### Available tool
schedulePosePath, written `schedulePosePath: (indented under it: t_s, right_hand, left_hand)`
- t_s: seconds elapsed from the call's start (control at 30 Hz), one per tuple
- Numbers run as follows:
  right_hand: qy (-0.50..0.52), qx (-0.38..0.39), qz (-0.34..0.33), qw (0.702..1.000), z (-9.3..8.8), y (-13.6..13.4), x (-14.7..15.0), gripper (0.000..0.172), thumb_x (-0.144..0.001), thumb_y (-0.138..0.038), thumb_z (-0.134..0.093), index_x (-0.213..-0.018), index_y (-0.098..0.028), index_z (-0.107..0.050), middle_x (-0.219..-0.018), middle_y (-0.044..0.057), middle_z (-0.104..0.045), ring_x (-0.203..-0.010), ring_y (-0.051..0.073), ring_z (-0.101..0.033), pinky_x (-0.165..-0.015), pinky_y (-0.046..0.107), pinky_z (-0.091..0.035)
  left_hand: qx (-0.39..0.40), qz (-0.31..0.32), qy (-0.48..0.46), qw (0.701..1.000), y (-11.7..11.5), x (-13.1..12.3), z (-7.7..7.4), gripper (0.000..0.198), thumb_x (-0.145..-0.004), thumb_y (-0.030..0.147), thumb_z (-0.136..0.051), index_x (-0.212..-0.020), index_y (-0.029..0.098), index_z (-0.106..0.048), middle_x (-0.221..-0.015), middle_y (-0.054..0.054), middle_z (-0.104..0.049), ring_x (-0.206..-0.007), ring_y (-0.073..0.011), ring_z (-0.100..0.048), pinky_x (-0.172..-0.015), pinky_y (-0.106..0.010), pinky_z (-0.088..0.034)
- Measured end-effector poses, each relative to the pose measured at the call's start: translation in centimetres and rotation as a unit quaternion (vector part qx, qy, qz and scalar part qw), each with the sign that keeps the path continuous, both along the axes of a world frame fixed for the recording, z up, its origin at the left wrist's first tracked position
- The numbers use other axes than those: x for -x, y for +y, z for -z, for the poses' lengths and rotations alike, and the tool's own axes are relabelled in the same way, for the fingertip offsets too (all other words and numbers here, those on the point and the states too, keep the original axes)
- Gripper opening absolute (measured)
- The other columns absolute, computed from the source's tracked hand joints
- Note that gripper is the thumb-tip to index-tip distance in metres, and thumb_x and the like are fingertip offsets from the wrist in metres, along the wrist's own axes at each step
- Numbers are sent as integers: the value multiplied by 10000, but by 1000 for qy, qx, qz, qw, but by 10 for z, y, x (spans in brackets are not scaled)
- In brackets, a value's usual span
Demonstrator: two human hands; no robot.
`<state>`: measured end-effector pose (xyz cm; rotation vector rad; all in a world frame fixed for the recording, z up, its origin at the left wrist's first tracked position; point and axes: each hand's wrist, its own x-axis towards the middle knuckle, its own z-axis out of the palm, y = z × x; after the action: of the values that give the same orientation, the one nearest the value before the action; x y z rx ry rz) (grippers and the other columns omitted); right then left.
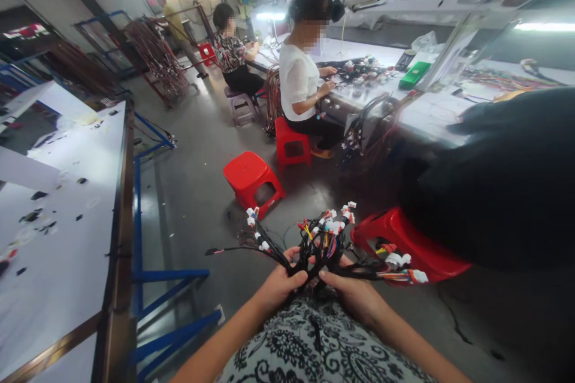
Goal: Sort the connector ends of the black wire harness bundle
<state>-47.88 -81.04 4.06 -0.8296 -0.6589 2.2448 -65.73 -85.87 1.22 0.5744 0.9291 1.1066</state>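
Both of my hands grip one bundle of black wire harnesses (pixel 321 245) just above my lap. My left hand (pixel 279 285) clasps the left side of the bundle, where branches with white connectors (pixel 254 222) fan out to the left. My right hand (pixel 353 294) holds the right side, its thumb on top of the wires. Coloured wires and white and red plugs (pixel 338 221) stick up from the middle, and more plugs (pixel 404 268) trail off to the right over a red stool (pixel 406 239).
A white worktable (pixel 67 233) with a blue frame stands at my left. An empty red stool (pixel 252 177) sits on the grey floor ahead. A person in a white top (pixel 300 81) sits on a red stool at a long bench (pixel 431 114); two others work farther back. A dark blurred shape (pixel 507 179) fills the right.
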Motion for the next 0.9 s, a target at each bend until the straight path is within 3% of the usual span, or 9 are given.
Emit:
schedulePosePath:
  t_s: [0.13, 0.23, 0.3, 0.4, 0.5, 0.6, 0.7, 0.8, 0.9]
  right_hand:
    - [42, 54, 90, 994, 6, 18, -17, 561, -677, -160, -752, -1190, -314, -587, -1086, 1, -678, -924, 150, -627, -695, 230, -492]
    - [105, 97, 170, 975, 13, 34, -39, 558, -692, -96, -712, -1171, -353, -587, -1142, -27, -653, -758, 63, -591, -545, 150, -434]
    - [138, 106, 211, 962, 15, 43, -54, 515, -732, -115, -689, -1158, -384, -585, -1208, -41, -619, -717, 39, -565, -561, 149, -447]
    - [146, 102, 240, 954, 13, 52, -75, 427, -802, -208, -661, -1146, -445, -573, -1278, -75, -570, -812, 49, -580, -765, 232, -511]
    - [125, 59, 258, 956, 11, 64, -93, 393, -823, -270, -652, -1134, -493, -561, -1302, -103, -547, -882, 56, -586, -904, 303, -486]
    - [113, 34, 268, 956, 14, 78, -115, 316, -836, -267, -637, -1081, -463, -598, -1206, -92, -609, -690, 12, -562, -749, 224, -506]
    - [169, 65, 280, 943, 20, 90, -139, 178, -863, -232, -595, -1001, -335, -639, -884, -91, -663, -406, -39, -369, -511, 138, -434]
    - [233, 62, 346, 907, 20, 103, -162, 142, -868, -183, -567, -975, -257, -625, -703, -111, -602, -359, -33, -322, -499, 144, -452]
    - [247, 33, 399, 882, 14, 115, -177, 298, -864, -136, -541, -1132, -260, -582, -748, -97, -634, -397, -8, -386, -562, 187, -522]
  left_hand:
    - [78, -88, 45, 992, 10, -10, -4, 575, -788, 419, -688, -1221, 169, -404, -685, -2, -606, -542, -96, -522, -530, -187, -405]
    - [118, -108, 35, 986, 11, -17, -9, 539, -773, 445, -689, -1151, 155, -435, -576, 26, -539, -484, -87, -465, -479, -177, -386]
    - [124, -108, 13, 986, 10, -21, -13, 562, -739, 421, -728, -1145, 168, -434, -624, 15, -563, -513, -93, -494, -497, -189, -420]
    - [129, -118, -19, 984, 9, -30, -19, 648, -665, 347, -804, -1166, 183, -426, -765, -20, -623, -591, -108, -559, -545, -209, -472]
    - [133, -156, -30, 978, 12, -39, -28, 641, -643, 277, -825, -1156, 190, -449, -816, -6, -628, -584, -84, -566, -552, -192, -480]
    - [117, -179, -27, 977, 16, -47, -36, 629, -650, 222, -823, -1164, 191, -463, -913, -20, -642, -661, -94, -608, -584, -183, -499]
    - [94, -227, -12, 969, 21, -54, -37, 616, -672, 208, -807, -1179, 203, -457, -1008, -35, -641, -754, -116, -632, -621, -192, -518]
    - [76, -291, 4, 954, 27, -56, -32, 610, -700, 223, -783, -1199, 215, -432, -1010, -36, -645, -780, -135, -635, -676, -248, -539]
    - [69, -342, 48, 936, 31, -56, -28, 612, -704, 206, -773, -1203, 203, -419, -1056, -50, -640, -877, -152, -631, -820, -300, -527]
